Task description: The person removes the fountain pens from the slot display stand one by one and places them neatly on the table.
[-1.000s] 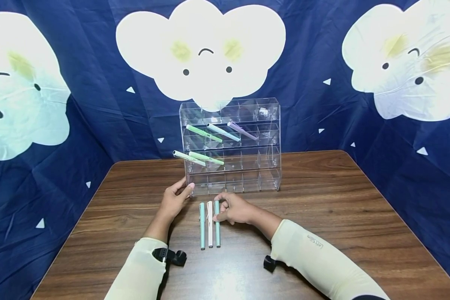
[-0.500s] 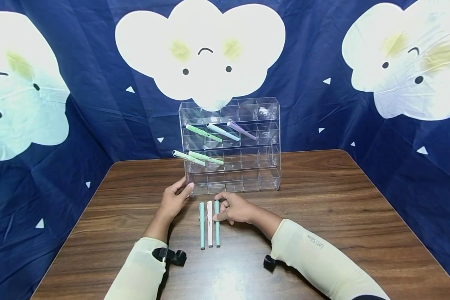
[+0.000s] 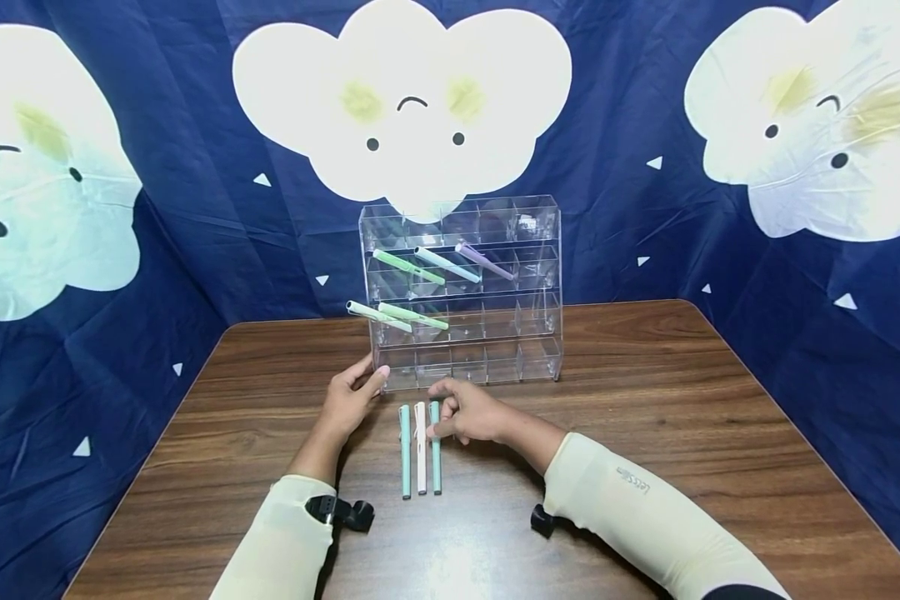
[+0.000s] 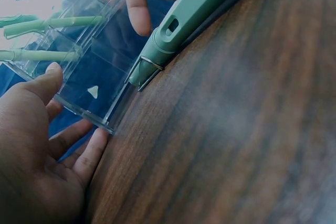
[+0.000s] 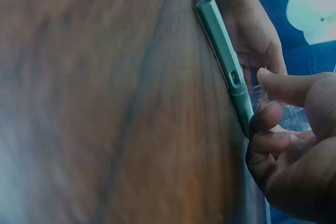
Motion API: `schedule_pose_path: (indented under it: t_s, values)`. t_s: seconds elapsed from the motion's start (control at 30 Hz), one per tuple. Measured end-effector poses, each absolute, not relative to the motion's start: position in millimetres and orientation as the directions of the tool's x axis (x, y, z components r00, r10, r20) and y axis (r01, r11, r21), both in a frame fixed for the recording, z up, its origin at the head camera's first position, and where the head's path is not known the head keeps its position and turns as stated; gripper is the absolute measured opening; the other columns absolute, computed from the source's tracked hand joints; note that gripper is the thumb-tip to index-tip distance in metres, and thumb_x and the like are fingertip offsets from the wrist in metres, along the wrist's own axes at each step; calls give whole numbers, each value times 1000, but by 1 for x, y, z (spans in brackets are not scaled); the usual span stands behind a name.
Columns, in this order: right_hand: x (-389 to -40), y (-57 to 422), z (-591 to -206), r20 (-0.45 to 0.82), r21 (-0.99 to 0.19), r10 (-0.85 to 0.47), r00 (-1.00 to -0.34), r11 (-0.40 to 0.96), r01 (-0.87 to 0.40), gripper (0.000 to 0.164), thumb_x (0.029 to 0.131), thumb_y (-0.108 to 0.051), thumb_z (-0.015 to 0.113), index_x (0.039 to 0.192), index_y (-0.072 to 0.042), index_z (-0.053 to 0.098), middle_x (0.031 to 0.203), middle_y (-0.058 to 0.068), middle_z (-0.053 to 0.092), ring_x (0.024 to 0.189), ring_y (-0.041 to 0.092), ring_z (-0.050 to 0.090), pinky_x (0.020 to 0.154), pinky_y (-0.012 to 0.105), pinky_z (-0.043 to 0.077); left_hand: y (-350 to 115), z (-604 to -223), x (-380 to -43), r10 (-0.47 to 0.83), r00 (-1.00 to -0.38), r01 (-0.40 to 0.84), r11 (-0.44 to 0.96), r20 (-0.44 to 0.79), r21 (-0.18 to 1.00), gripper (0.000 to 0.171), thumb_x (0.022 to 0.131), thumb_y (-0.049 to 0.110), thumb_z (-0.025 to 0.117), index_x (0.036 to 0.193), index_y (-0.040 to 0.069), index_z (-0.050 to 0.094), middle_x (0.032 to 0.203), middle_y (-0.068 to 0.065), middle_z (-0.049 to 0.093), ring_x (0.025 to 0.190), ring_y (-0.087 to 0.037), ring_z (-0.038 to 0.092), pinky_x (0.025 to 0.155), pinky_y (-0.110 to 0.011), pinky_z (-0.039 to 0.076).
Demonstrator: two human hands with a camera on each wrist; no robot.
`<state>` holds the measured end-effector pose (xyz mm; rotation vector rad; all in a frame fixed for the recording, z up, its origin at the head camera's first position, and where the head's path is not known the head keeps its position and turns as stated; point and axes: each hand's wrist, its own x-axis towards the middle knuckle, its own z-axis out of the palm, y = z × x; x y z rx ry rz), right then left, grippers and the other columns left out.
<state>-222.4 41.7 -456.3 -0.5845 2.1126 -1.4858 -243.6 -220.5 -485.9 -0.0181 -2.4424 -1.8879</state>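
Three capped pens lie side by side on the table: a teal pen (image 3: 406,454) at left, a white pen (image 3: 421,450) in the middle and another teal pen (image 3: 436,458) at right. My right hand (image 3: 471,414) is at the cap end of the right pen, its index finger extended beyond the cap and its thumb beside the barrel. In the right wrist view, thumb and fingers stand apart with nothing gripped. My left hand (image 3: 351,402) touches the lower left corner of a clear acrylic rack (image 3: 465,367), fingers fairly straight along its side, thumb at the front.
In the rack's tiers lean a green pen (image 3: 408,267), a light blue pen (image 3: 447,264), a purple pen (image 3: 484,261), a pale green pen (image 3: 378,317) and a brighter green pen (image 3: 414,316). A blue curtain (image 3: 615,250) with clouds hangs behind the wooden table (image 3: 630,367).
My right index finger has lifted slightly away from the right teal pen's cap, and the right forearm has shifted a little. The pens, the rack and my left hand keep their places.
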Motion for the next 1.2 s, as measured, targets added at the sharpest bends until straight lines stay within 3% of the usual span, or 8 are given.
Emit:
schedule_pose_path:
  t_s: [0.2, 0.33, 0.5, 0.7, 0.97, 1.2]
  values:
    - [-223, 42, -442, -134, -923, -580, -803, 368, -113, 74, 92, -1, 83, 155, 7, 45, 77, 1, 63, 52, 10, 49, 48, 21, 45, -220, -483, -241, -15, -999, 30, 284, 35, 958, 61, 110, 35, 70, 164, 15, 51, 158, -21, 61, 132, -29, 67, 92, -16, 60]
    - [-228, 41, -431, -128, -908, -591, -797, 392, -145, 62, 97, -4, 80, 150, 8, 51, 80, 1, 63, 51, 10, 49, 48, 21, 46, -221, -482, -240, -8, -1000, 22, 305, 26, 952, 63, 109, 39, 70, 164, 14, 50, 159, -22, 59, 137, -31, 65, 94, -17, 60]
    - [-234, 41, -416, -89, -884, -619, -781, 410, -224, 45, 100, -7, 77, 137, 11, 61, 82, -1, 58, 49, 8, 46, 49, 21, 45, -221, -483, -242, -23, -999, 30, 296, 38, 955, 62, 109, 37, 71, 163, 14, 51, 158, -22, 61, 132, -27, 66, 90, -12, 59]
    - [-244, 42, -400, -5, -851, -638, -770, 407, -331, 35, 102, -13, 77, 130, 8, 68, 80, -3, 59, 49, 7, 48, 52, 20, 46, -220, -483, -241, -22, -999, 37, 281, 45, 959, 60, 109, 35, 71, 163, 15, 53, 156, -21, 62, 129, -24, 67, 90, -11, 58]
    - [-251, 42, -379, 191, -812, -588, -786, 356, -464, 23, 102, -9, 77, 122, 2, 74, 86, 2, 65, 73, 9, 54, 72, 21, 49, -220, -482, -241, -14, -999, 42, 253, 47, 966, 60, 109, 33, 71, 162, 14, 54, 155, -22, 63, 117, -8, 67, 91, -14, 61]
    - [-255, 37, -378, 320, -772, -479, -818, 368, -518, 26, 101, -8, 77, 125, 0, 73, 103, 9, 68, 62, 6, 45, 57, 20, 43, -219, -482, -240, -20, -998, 45, 264, 52, 963, 58, 109, 31, 72, 161, 13, 54, 154, -22, 63, 120, -12, 68, 90, -11, 59]
